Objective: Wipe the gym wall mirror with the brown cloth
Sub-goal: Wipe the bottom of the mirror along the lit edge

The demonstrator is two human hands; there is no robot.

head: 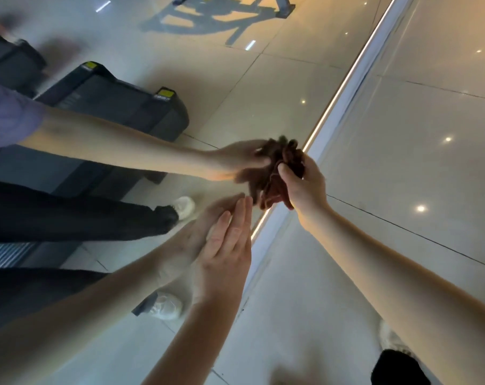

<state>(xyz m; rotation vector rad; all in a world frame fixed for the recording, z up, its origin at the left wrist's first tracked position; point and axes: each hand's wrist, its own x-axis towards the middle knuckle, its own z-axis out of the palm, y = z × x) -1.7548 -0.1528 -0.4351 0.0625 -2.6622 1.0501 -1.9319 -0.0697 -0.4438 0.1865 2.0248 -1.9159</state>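
The wall mirror [158, 65] fills the left part of the view, down to a lit strip along its lower edge. My right hand [305, 187] is shut on the bunched brown cloth [280, 168] and presses it against the glass close to that edge. My left hand [227, 254] is flat, fingers straight and together, with the fingertips touching the mirror just left of and below the cloth. Both hands and arms show as reflections in the glass.
The lit strip [344, 87] runs diagonally where mirror meets the glossy tiled floor [416, 134]. My shoe [397, 365] is at the lower right. The mirror reflects a dark treadmill [110, 104], my dark trousers and white shoes.
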